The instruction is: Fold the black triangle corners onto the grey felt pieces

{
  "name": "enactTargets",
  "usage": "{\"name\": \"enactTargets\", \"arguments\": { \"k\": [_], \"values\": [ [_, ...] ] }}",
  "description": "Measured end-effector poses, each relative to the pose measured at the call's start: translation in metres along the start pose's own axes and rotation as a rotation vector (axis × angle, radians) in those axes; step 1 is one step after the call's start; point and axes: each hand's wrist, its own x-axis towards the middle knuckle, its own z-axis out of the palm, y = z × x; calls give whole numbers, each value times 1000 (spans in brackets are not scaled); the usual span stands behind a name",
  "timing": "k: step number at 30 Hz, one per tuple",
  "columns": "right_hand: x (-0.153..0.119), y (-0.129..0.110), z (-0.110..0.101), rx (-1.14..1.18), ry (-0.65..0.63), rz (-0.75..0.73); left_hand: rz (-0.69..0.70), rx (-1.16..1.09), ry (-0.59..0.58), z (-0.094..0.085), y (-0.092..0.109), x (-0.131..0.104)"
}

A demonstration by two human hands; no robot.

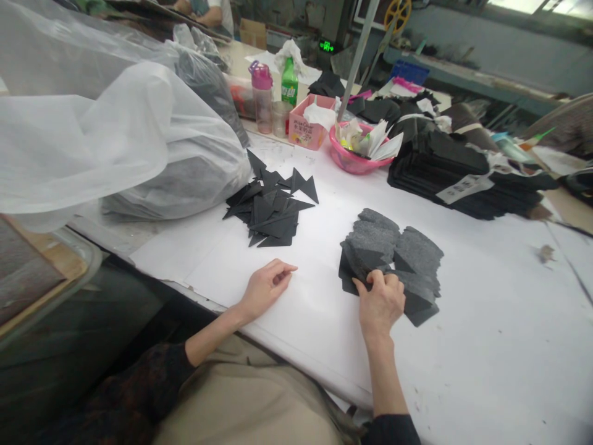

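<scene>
My right hand [380, 301] is closed at the front of overlapping dark grey pieces [373, 233] laid in rows on the white table [319, 346]. Its fingers pinch the edge of a dark piece there. My left hand [266, 289] rests near the table's front edge, its thumb and fingertips pressed together; what they hold, if anything, is too small to make out. Beyond my left hand lies a loose heap of black triangular pieces [273, 213].
Plastic-wrapped bundles [185, 148] fill the left side. Behind are a pink bottle [263, 102], a green bottle [290, 83], a pink box [308, 127], a pink basin [354, 162] and a pole [359, 59]. Black stacked pieces [445, 164] lie right. A person [210, 12] is far back.
</scene>
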Motion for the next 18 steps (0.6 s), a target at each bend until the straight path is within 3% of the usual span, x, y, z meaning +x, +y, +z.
{"name": "enactTargets", "arguments": {
  "k": [7,12,14,18],
  "values": [
    [2,7,-1,187,-51,5,51,-162,-270,48,30,20],
    [3,11,-18,381,-98,4,-275,-494,-170,80,38,39],
    [2,12,-24,469,-126,28,-380,-626,-193,85,40,42],
    [-4,13,-31,633,-223,124,-440,-690,-249,83,44,39]
  ]
}}
